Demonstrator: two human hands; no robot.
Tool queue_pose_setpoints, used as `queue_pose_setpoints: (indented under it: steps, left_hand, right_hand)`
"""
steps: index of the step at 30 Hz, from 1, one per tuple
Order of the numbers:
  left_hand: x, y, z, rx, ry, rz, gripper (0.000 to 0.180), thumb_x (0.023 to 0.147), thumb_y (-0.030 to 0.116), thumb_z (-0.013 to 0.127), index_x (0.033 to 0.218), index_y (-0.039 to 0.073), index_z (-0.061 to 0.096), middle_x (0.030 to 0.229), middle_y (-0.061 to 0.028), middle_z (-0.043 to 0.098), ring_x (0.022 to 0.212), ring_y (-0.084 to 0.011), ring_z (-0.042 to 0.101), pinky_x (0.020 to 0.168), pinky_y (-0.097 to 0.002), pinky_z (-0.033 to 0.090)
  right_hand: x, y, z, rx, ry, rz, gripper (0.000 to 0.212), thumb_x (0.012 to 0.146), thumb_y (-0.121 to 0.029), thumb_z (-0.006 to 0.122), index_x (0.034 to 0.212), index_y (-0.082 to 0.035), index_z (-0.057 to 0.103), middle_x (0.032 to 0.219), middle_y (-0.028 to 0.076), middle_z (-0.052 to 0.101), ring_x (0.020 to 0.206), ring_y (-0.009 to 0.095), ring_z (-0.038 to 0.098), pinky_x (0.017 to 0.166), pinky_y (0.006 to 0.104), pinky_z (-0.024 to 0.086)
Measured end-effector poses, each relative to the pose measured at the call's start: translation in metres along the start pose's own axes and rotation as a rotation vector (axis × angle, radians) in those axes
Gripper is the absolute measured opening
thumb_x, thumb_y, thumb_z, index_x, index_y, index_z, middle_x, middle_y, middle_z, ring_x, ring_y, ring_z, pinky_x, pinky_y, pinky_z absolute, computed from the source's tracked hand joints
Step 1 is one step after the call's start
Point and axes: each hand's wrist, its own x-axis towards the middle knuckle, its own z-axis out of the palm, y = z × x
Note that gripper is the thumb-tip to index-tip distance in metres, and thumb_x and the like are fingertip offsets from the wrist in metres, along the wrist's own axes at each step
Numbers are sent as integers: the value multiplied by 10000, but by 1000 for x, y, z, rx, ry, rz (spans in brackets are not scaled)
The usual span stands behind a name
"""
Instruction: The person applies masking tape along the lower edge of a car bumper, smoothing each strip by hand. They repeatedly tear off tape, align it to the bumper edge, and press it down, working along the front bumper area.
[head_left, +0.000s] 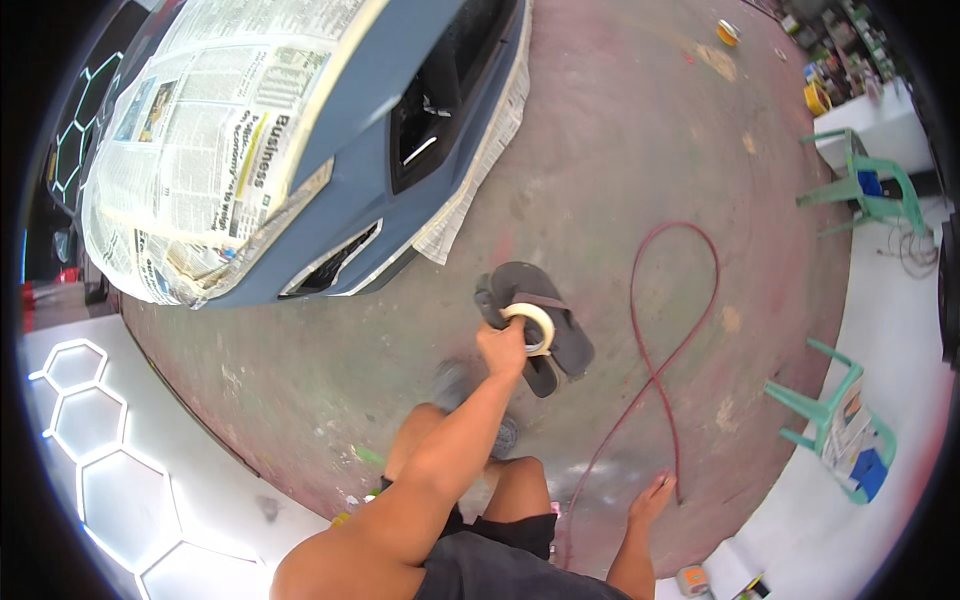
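My left hand (502, 350) reaches out ahead of me, its fingers closed on a cream roll of masking tape (545, 322). Directly behind the roll is a pair of black slippers (567, 335); whether the hand touches them or they lie on the floor, I cannot tell. Low on the right, my right hand (653, 497) hangs apart from other things, fingers loosely stretched and nothing visible in it. Ahead to the left stands a blue-grey car bumper (370, 215), with newspaper masking (220, 130) taped over the bodywork above it.
A dark red hose (655, 375) loops across the floor (600, 180) to my right. Green plastic chairs (825, 400) stand along the right side, near a cluttered shelf (850, 50). A yellow-topped can (728, 33) sits far ahead. Hexagonal lights (100, 430) glow at the left.
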Motion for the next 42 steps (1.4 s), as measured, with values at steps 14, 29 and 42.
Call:
queue_pose_setpoints:
  steps: [14,29,42]
  left_hand:
    - [158,143,336,86,249,-30,354,833,188,745,1096,-48,726,985,-312,757,977,-519,724,846,-562,550]
    - [371,-39,379,-239,174,-489,250,938,83,677,1160,-21,629,888,-75,647,687,-141,641,629,-336,583]
    - [386,-86,370,-636,22,-468,189,963,33,634,1145,-9,601,853,-86,650,696,-196,688,689,-351,632]
  right_hand:
    - [351,-260,67,258,-28,-249,316,1176,-182,452,1325,59,593,1211,171,686,1116,267,661,1027,415,518]
    - [699,-451,527,132,-446,-893,189,1034,-17,593,1206,-12,671,959,152,649,800,300,639,733,381,525]
    - [643,-405,592,95,-676,-935,397,1039,-53,599,1427,26,589,1068,211,610,965,401,629,848,463,521]
